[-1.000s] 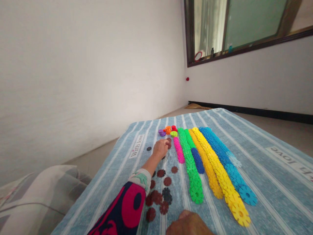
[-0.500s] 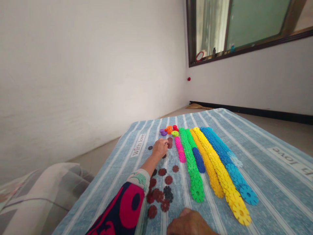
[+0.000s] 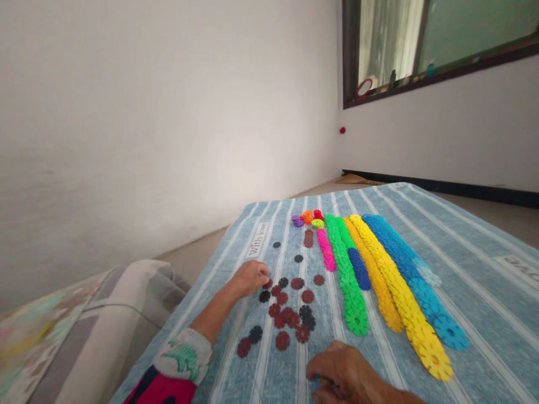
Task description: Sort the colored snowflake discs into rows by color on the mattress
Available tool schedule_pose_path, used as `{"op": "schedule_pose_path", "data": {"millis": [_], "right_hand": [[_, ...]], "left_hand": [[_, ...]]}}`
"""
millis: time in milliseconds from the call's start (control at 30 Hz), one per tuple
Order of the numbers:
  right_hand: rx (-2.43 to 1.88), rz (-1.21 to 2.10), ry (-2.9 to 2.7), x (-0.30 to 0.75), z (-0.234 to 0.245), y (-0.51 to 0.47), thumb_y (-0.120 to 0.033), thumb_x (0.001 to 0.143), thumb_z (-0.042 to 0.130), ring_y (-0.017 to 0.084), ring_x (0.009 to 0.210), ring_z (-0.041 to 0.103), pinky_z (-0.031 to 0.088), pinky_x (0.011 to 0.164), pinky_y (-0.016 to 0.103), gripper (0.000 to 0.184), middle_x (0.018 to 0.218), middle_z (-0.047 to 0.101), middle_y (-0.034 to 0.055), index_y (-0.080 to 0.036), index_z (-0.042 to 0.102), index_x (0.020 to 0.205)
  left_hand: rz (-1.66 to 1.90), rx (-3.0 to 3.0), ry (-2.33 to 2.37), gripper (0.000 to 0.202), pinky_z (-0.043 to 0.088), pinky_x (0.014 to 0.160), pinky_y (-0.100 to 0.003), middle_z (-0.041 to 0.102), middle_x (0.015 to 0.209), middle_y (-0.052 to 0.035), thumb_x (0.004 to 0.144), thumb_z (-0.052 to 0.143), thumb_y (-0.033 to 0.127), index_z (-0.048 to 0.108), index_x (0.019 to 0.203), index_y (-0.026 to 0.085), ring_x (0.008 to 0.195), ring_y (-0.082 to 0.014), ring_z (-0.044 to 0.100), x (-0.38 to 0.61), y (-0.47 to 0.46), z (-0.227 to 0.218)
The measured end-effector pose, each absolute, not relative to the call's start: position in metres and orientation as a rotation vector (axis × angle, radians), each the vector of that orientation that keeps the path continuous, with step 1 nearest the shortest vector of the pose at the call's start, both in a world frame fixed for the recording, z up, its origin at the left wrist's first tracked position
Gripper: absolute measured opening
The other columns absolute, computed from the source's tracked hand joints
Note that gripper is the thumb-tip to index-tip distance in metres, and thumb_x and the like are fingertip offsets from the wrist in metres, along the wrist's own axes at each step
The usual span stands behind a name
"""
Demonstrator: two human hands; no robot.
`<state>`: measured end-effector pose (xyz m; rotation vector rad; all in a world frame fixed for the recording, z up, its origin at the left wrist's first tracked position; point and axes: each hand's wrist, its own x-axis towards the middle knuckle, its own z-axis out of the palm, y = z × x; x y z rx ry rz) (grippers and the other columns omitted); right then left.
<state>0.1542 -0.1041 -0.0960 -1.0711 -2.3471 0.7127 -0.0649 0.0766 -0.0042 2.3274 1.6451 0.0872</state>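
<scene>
My left hand [image 3: 249, 277] rests on the blue striped cloth [image 3: 463, 264], fingers curled and pinching at a dark disc in the scatter of brown and black toothed discs [image 3: 288, 314]. My right hand [image 3: 343, 375] lies at the bottom edge with fingers curled under; what they hold is hidden. Long rows of overlapping discs run away from me: brown [image 3: 308, 238], pink [image 3: 326, 251], green [image 3: 347, 269], dark blue [image 3: 359, 268], orange-yellow [image 3: 374, 269], yellow [image 3: 400, 292] and blue [image 3: 415, 280].
A small heap of purple, orange, red and lime discs [image 3: 308, 219] lies at the far end of the rows. A grey pillow [image 3: 105, 331] sits at left. White walls, a dark-framed window [image 3: 421, 50] and bare floor lie beyond the cloth.
My left hand has drawn back from the short brown row at the far end to the loose dark discs nearer me. The view has shifted, and my right hand shows more.
</scene>
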Motion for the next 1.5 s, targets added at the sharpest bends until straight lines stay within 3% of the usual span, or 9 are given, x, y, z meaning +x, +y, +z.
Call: {"op": "schedule_pose_path", "data": {"millis": [167, 467, 700, 1200, 1500], "right_hand": [[-1.067, 0.699, -2.315, 0.156, -0.094, -0.108, -0.010, 0.062, 0.060, 0.013, 0.057, 0.053, 0.041, 0.068, 0.024, 0.026, 0.062, 0.064, -0.0024, -0.019, 0.067, 0.085], [-1.094, 0.751, -2.242, 0.158, -0.082, -0.115, -0.009, 0.064, 0.056, 0.013, 0.059, 0.052, 0.039, 0.066, 0.023, 0.023, 0.058, 0.058, -0.0039, -0.020, 0.065, 0.082], [-1.112, 0.728, -2.236, 0.157, -0.078, -0.118, -0.009, 0.064, 0.055, 0.014, 0.060, 0.052, 0.039, 0.067, 0.024, 0.021, 0.058, 0.056, -0.0040, -0.020, 0.064, 0.080], [-1.093, 0.719, -2.248, 0.159, -0.074, -0.119, -0.010, 0.068, 0.056, 0.013, 0.060, 0.049, 0.036, 0.064, 0.024, 0.015, 0.059, 0.055, -0.0037, -0.019, 0.062, 0.079], [-1.085, 0.719, -2.233, 0.158, -0.072, -0.118, -0.009, 0.066, 0.056, 0.013, 0.059, 0.049, 0.037, 0.066, 0.024, 0.015, 0.059, 0.056, -0.0038, -0.019, 0.061, 0.077]], "left_hand": [[0.111, 2.284, 1.659, 0.021, 0.039, 0.059, -0.021, 0.068, 0.068, -0.0004, 0.069, 0.059, 0.025, 0.073, 0.081, 0.016, 0.065, -0.0143, 0.060, -0.070, 0.063, -0.007], [0.265, 2.158, 1.656, 0.011, 0.036, 0.054, -0.021, 0.060, 0.057, 0.0039, 0.055, 0.063, 0.010, 0.063, 0.065, 0.015, 0.057, -0.0115, 0.055, -0.064, 0.065, -0.018], [0.509, 1.741, 1.395, 0.008, 0.036, 0.049, -0.022, 0.056, 0.049, 0.0047, 0.055, 0.062, 0.016, 0.056, 0.061, 0.016, 0.046, -0.0089, 0.048, -0.065, 0.059, -0.017], [0.233, 1.989, 1.553, 0.014, 0.037, 0.052, -0.022, 0.064, 0.057, 0.0015, 0.056, 0.062, 0.021, 0.069, 0.066, 0.014, 0.056, -0.0129, 0.057, -0.054, 0.059, -0.023], [0.289, 1.919, 1.478, 0.008, 0.035, 0.050, -0.021, 0.056, 0.050, 0.0050, 0.052, 0.062, 0.019, 0.058, 0.058, 0.016, 0.050, -0.0101, 0.051, -0.056, 0.060, -0.026]]}}
